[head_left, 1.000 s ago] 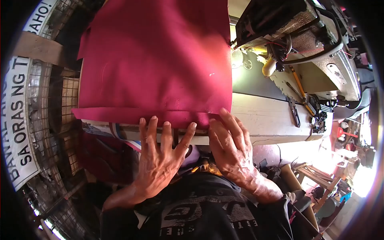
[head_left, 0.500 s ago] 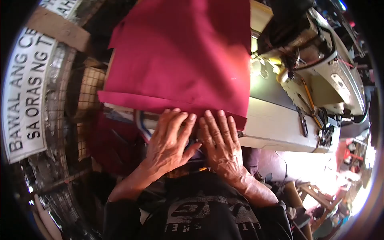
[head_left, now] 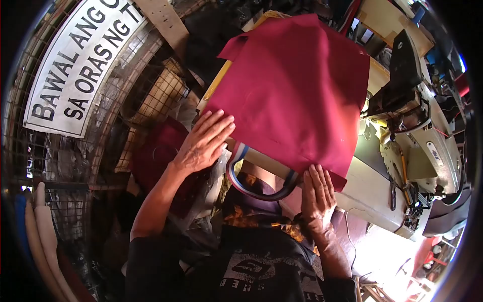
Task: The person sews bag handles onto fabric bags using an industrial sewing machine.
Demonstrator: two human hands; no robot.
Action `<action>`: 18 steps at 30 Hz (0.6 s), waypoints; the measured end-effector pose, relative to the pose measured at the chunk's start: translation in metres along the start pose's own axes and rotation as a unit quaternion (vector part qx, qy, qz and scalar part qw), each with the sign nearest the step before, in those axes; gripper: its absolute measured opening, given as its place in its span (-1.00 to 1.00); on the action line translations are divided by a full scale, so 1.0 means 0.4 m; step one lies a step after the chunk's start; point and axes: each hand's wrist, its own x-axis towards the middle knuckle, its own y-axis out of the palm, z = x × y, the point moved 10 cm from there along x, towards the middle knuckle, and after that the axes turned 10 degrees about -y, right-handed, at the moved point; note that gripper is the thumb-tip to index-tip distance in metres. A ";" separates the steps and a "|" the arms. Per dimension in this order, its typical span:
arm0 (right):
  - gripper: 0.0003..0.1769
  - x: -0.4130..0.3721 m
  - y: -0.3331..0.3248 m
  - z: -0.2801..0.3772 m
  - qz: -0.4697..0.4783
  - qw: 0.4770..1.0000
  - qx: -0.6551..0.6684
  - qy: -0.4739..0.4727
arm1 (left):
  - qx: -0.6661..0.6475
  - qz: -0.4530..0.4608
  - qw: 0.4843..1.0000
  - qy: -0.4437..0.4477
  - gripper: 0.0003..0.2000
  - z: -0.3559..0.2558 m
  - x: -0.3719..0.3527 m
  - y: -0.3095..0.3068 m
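Your left hand lies open, fingers stretched flat and close together, pressing on the near left corner of the maroon cloth. Your right hand is flat too, fingertips on the cloth's folded near edge by its right corner. The cloth covers the left part of the tabletop. A striped strap loops down over the tabletop's near edge between your hands. The sewing machine stands at the right edge.
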 end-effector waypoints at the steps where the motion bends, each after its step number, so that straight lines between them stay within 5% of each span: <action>1: -0.62 -0.008 -0.010 -0.007 -0.029 0.999 -0.014 -0.001 | 0.001 -0.004 1.000 0.009 -0.50 -0.010 -0.011 -0.001; 12: -0.68 0.048 -0.078 -0.012 -0.068 0.995 -0.023 -0.066 | -0.008 -0.170 0.985 -0.011 -0.65 0.081 -0.043 -0.041; 17: -0.56 0.139 -0.186 0.080 -0.025 0.986 -0.048 -0.155 | -0.199 -0.213 0.952 -0.091 -0.70 0.145 -0.064 -0.181; 18: -0.58 0.144 -0.202 0.101 -0.033 0.986 -0.011 -0.166 | -0.157 -0.228 0.958 -0.080 -0.73 0.153 -0.069 -0.247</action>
